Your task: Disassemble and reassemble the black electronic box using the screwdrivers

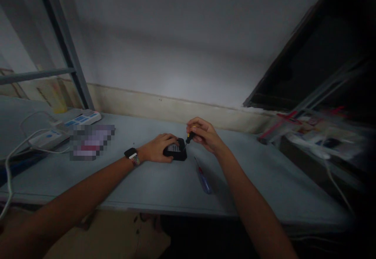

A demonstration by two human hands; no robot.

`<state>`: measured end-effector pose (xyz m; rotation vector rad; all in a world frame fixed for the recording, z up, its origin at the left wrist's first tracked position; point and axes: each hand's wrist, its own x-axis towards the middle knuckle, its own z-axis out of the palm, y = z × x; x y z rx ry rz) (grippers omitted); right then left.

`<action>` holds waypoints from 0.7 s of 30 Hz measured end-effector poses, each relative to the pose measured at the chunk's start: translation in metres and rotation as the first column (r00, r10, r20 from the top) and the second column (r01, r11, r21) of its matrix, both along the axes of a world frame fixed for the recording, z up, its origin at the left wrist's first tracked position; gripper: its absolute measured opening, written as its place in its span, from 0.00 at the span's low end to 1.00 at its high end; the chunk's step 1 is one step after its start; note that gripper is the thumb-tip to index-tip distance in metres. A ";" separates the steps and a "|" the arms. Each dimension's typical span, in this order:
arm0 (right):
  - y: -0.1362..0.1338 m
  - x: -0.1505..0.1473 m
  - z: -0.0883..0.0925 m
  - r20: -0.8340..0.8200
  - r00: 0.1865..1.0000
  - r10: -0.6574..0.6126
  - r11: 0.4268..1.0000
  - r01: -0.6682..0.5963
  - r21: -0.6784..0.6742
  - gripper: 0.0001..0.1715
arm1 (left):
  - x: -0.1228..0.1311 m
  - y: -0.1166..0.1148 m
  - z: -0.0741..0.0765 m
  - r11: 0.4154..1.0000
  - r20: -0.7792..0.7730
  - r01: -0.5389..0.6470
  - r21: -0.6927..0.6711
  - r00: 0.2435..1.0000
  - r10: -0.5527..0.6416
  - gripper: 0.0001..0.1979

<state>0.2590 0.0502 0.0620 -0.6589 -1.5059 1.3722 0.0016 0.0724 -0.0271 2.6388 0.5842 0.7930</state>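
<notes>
A small black box-shaped device (182,155) with a pale printed label lies on the grey-blue desk. My left hand (158,148), a watch on its wrist, grips the device from the left, thumb at the near side and fingers over the far side. In my right hand (204,133) is a screwdriver (189,137) with a short black and yellow handle, pinched between thumb and fingers. Its shaft slants down to the device's right part; the exact contact of the tip is too small to tell. A second screwdriver (205,180), with a bluish translucent handle, lies on the desk below my right hand.
Power strips (84,119) with white cables stand at the left, beside a blurred-out flat item (91,141). A yellowish cup (58,96) is farther back. A metal frame post (78,79) rises at left. Bags and clutter (326,141) fill the right, beyond the desk.
</notes>
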 end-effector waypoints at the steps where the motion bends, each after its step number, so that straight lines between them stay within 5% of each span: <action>1: -0.001 0.000 0.000 -0.003 1.000 0.001 1.000 -0.001 -0.011 0.18 | 0.000 0.000 0.000 1.000 -0.003 0.000 -0.004 1.000 0.000 0.31; 11: -0.006 -0.002 -0.004 0.009 0.996 -0.090 0.983 0.087 0.163 0.19 | -0.003 0.002 0.002 1.000 -0.039 -0.005 -0.007 0.999 0.004 0.31; 16: -0.009 -0.009 -0.003 -0.026 0.995 -0.096 0.987 0.098 0.127 0.28 | -0.003 0.000 0.002 1.000 -0.038 -0.007 -0.003 0.999 0.007 0.30; 21: -0.011 -0.008 -0.003 -0.036 0.998 -0.045 0.994 0.049 0.093 0.20 | -0.003 0.000 0.001 1.000 -0.022 -0.002 -0.005 1.000 0.002 0.30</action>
